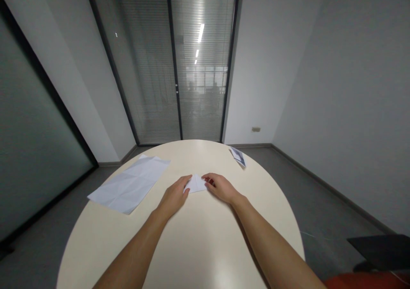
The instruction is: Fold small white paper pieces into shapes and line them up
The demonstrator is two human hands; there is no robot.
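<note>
A small folded piece of white paper (196, 184), pointed at the top with a straight lower edge, lies on the round table between my hands. My left hand (175, 196) holds its left side, with the fingers at the upper edge and the thumb lower down. At the right side, my right hand (221, 188) has curled fingers gripping the edge of the same paper. The fingertips partly cover both side corners. Fold lines show on the paper's upper face.
A large creased white sheet (131, 184) lies on the left of the cream round table (192, 246). Near the far right edge rests a folded printed paper (238, 157). A glass door with blinds (205, 109) stands beyond. A dark flat object (381, 250) is at lower right.
</note>
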